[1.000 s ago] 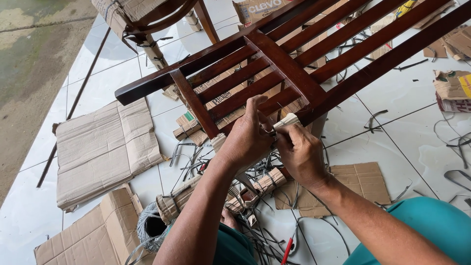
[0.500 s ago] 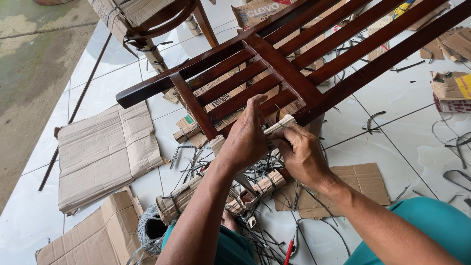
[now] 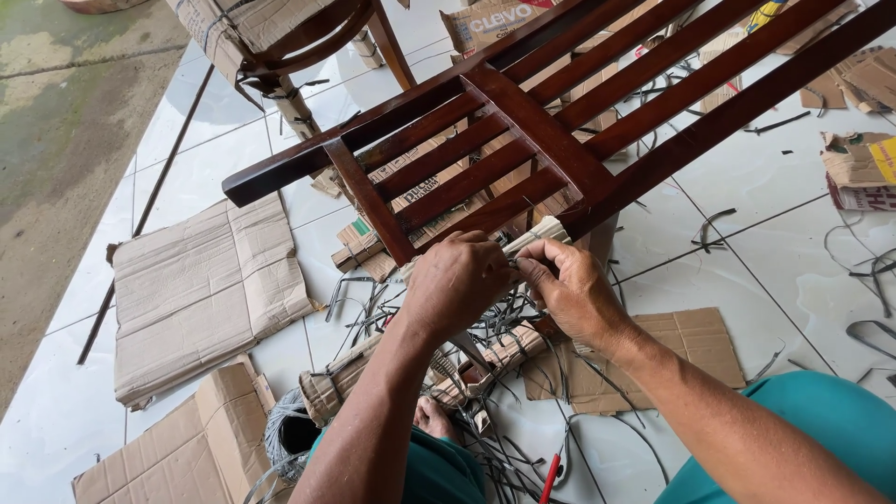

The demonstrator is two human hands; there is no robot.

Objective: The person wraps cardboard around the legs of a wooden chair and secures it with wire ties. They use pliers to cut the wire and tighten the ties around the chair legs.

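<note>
At the centre of the head view, a cardboard wrap [image 3: 537,233] is held against the lower rail of a dark wooden frame [image 3: 541,140]. The left hand [image 3: 457,280] is closed over the wrap's near end, fingers curled together on it. The right hand [image 3: 574,294] is set just beside it at 3 o'clock, thumb and fingertips pinched on the wrap or on a strap at its edge; which of the two cannot be told. The hands are touching.

Only this short stretch of the frame is seen covered. The slats and the long rails running toward 1 o'clock are bare wood, so most of the covering is judged outstanding. No fastened strap is seen on the wrap.

At 12 o'clock a second piece, a chair [image 3: 280,37], is seen already wrapped in cardboard and bound, and is judged finished.

On the tiled floor [image 3: 747,187], loose grey straps [image 3: 504,411] are scattered beneath the hands. Flattened cardboard sheets [image 3: 205,289] are laid at 9 o'clock, well apart from the frame, and another sheet [image 3: 681,345] lies at 4 o'clock. A red-handled tool [image 3: 551,471] is seen at 6 o'clock, untouched.
</note>
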